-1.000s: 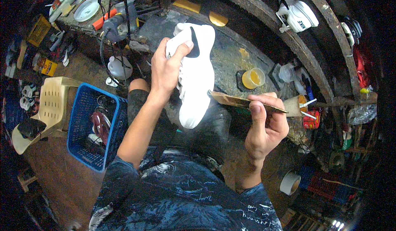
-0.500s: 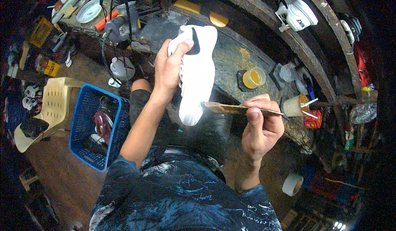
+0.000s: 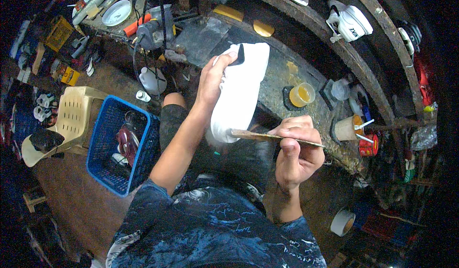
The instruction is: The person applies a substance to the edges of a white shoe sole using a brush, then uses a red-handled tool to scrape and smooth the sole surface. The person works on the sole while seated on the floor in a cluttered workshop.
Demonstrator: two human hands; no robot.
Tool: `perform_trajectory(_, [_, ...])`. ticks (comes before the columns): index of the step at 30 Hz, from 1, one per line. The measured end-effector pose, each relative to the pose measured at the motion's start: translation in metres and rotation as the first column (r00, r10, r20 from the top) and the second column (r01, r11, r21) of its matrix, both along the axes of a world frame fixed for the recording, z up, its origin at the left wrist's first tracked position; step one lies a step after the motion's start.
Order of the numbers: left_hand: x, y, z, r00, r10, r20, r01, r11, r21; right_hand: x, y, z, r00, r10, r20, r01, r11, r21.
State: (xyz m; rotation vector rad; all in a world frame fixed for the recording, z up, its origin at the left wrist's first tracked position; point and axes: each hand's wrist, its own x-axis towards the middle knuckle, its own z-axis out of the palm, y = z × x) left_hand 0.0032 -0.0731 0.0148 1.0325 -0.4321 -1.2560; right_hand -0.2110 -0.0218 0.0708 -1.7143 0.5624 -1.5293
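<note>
A white sneaker (image 3: 242, 93) with a black patch at its heel end hangs in front of me, toe toward my body. My left hand (image 3: 212, 82) is closed around its heel and collar, thumb over the patch. In my right hand (image 3: 302, 153) a thin, flat, brown-stained strip (image 3: 258, 135) is pinched between thumb and fingers. The left tip of this strip touches the side of the sneaker's toe. Whether it is a blade or a spreader does not show.
On the bench (image 3: 277, 69) to the right stand a cup of yellow liquid (image 3: 302, 94) and a tub with sticks (image 3: 346, 128). Another white sneaker (image 3: 351, 23) sits on a rack. At left are a blue basket (image 3: 125, 191) and a beige plastic chair (image 3: 71, 112).
The sneaker has rolled in my left hand, showing more of its side and less of its laces. The strip's tip now lies nearer the toe's end. The whole view has shifted slightly.
</note>
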Motion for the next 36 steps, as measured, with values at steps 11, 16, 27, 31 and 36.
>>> perform_trajectory(11, [-0.003,0.005,-0.014,0.938,-0.210,-0.277,0.176,0.974,-0.145,0.010,-0.006,0.010,0.984,0.056,-0.167,-0.098,0.961,-0.257])
perform_trajectory(16, [-0.005,0.023,-0.002,0.866,-0.265,-0.424,0.192,0.959,-0.208,0.024,-0.001,0.001,0.977,-0.207,-0.048,0.211,0.971,0.110])
perform_trajectory(27, [0.008,0.025,-0.014,0.724,-0.426,-0.543,0.272,0.899,-0.343,0.035,-0.011,-0.020,0.926,-0.366,-0.095,0.353,0.927,-0.129])
perform_trajectory(31, [0.008,0.017,-0.020,0.795,-0.321,-0.516,0.305,0.945,-0.117,0.046,0.008,-0.003,0.881,-0.420,-0.217,0.313,0.862,-0.398])
perform_trajectory(36, [0.005,0.022,-0.020,0.819,-0.259,-0.513,0.299,0.954,-0.005,0.044,0.006,0.017,0.952,-0.175,-0.251,0.057,0.907,-0.416])
